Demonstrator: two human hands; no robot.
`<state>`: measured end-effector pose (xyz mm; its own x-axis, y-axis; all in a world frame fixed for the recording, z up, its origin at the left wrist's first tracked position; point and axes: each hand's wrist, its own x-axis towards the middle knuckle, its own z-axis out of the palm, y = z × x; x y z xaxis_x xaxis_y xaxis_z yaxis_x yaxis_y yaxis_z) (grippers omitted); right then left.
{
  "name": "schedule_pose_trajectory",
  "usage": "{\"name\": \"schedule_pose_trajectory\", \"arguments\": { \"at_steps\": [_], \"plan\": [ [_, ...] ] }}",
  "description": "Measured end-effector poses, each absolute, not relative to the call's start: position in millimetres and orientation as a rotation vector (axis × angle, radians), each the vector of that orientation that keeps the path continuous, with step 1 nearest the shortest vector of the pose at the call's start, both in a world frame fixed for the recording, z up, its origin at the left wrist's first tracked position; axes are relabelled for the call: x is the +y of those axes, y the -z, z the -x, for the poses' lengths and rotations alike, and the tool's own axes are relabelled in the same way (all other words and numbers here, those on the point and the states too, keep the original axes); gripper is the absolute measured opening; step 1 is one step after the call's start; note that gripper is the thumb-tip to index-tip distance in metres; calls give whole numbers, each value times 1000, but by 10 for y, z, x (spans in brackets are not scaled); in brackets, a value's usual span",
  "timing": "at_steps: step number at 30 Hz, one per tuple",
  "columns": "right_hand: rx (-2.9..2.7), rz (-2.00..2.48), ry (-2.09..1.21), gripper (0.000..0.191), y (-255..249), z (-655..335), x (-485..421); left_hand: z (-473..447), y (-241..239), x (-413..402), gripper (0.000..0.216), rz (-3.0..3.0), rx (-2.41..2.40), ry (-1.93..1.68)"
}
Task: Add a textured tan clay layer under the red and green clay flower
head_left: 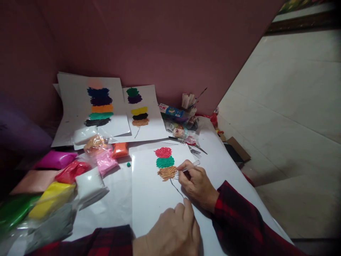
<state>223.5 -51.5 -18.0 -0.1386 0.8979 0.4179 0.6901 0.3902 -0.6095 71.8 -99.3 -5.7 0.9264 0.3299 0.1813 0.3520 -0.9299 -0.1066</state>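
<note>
Two hands on that white sheet [149,206]. What is each doing?

The right hand [197,185] grips a clear plastic tool [192,164] between thumb and fingers, and the tool's tip touches the tan clay patch [167,173].

And the left hand [173,231]?

It rests on the near edge of the sheet, knuckles up and fingers loosely curled. Whether it pinches anything underneath, I cannot tell.

Where does the tan patch sit?

Lowest in a stack of three, pressed onto the upper middle of the sheet. A green patch [165,162] touches it from above, and a red patch [163,152] tops that. A thin black line [176,188] runs down from the tan one towards the left hand.

What else lies about?

Many bags of coloured clay to the left: a pink bag [105,161] and an orange bag [119,149] near the sheet's corner, then a white bag [89,185], a red bag [71,170] and a yellow bag [50,197] further out. A small green ball [129,164] lies just beside the sheet's left edge.

And behind?

Two finished sheets [93,106] lean against the pink wall, each with stacked colour patches. A cup of sticks [188,101] stands to their right.
</note>
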Motion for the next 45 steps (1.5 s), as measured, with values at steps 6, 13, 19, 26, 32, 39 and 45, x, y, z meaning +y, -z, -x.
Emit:
{"name": "schedule_pose_trajectory", "arguments": {
  "at_steps": [6,13,19,26,32,39,45],
  "plan": [
    [-1909,1349,-232,14,221,-2250,-507,-674,-72,-1035,19,2874,-555,245],
    [-1868,1393,-195,19,208,-2259,-506,-678,-32,-1003,18,2890,-544,235],
    [-1811,1414,-235,20,169,-2256,-505,-668,-35,-1026,19,2939,-590,210],
    [-1705,1449,-378,9,154,-2272,-501,-665,-21,-1035,17,2952,-603,178],
    [-1545,1466,-555,5,168,-2306,-502,-674,-19,-1044,19,2888,-581,245],
    [-1510,1438,-583,5,207,-2327,-500,-662,-27,-1046,17,2846,-598,289],
    [-1540,1435,-573,6,202,-2335,-500,-677,-11,-1027,13,2860,-617,322]
  ]
}}
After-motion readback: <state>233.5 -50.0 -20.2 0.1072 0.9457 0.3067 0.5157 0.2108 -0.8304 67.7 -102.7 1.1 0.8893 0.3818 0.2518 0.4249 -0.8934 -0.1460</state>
